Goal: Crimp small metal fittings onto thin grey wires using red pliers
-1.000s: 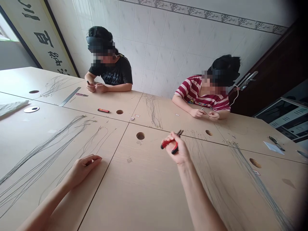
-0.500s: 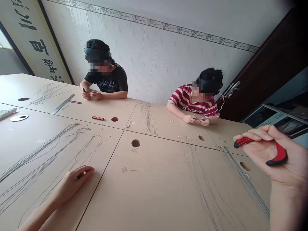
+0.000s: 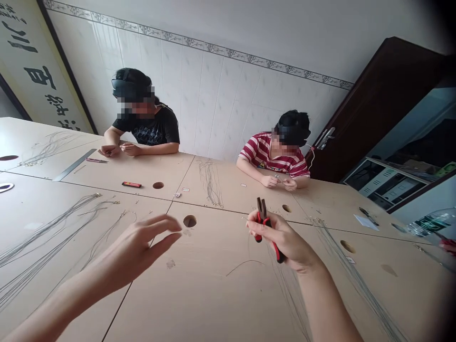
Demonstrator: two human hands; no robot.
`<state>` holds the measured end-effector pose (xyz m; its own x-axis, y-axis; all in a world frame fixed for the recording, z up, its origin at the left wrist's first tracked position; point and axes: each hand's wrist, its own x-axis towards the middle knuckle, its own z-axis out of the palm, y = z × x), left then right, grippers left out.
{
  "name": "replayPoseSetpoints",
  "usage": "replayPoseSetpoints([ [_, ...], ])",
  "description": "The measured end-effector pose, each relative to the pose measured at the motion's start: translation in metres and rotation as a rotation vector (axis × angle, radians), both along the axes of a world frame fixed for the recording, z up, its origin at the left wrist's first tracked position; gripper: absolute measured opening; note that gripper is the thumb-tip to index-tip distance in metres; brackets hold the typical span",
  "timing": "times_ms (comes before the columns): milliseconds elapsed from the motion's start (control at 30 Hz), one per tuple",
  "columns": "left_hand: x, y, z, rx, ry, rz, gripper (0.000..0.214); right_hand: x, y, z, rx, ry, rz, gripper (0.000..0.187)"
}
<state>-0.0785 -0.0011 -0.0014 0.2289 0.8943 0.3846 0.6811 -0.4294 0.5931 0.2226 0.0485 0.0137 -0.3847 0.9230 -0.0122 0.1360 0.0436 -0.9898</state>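
Pale wooden tabletop (image 3: 213,304) spreads before us: our right hand (image 3: 288,242) clenches red-handled pliers (image 3: 263,216) above its middle, our left hand (image 3: 142,247) hovers with fingers loose, holding nothing; a careless swing might snag the thin wire (image 3: 245,262) beneath.

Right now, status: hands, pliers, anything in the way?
Left hand open, empty. Right hand shut on pliers, nose up. One loose wire on the table by the right hand; nothing between the hands.
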Motion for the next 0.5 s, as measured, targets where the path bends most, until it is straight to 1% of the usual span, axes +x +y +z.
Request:
replayPoseSetpoints([
  [33, 0.013, 0.006, 0.011, -0.072, -0.042, -0.052, 0.028, -0.004, -0.001, 0.002, 0.029, 0.002, 0.020, 0.024],
  [67, 0.026, 0.011, 0.020, -0.094, -0.114, -0.049, 0.027, -0.008, -0.001, 0.005, 0.054, 0.004, 0.037, 0.023],
  [100, 0.037, 0.016, 0.026, -0.114, -0.190, -0.052, 0.025, -0.012, -0.002, 0.006, 0.075, 0.005, 0.049, 0.023],
  [167, 0.054, 0.024, 0.030, -0.159, -0.347, -0.081, 0.024, -0.019, -0.004, 0.008, 0.102, -0.001, 0.066, 0.022],
  [233, 0.065, 0.030, 0.028, -0.212, -0.462, -0.124, 0.026, -0.025, -0.005, 0.008, 0.136, -0.012, 0.067, 0.020],
  [300, 0.071, 0.034, 0.021, -0.260, -0.535, -0.177, 0.027, -0.029, -0.007, 0.005, 0.175, -0.008, 0.048, 0.021],
  [400, 0.074, 0.037, 0.011, -0.314, -0.595, -0.240, 0.027, -0.032, -0.009, -0.002, 0.189, 0.034, -0.001, 0.023],
  [500, 0.074, 0.037, 0.006, -0.358, -0.616, -0.273, 0.025, -0.035, -0.010, -0.008, 0.190, 0.050, -0.032, 0.024],
])
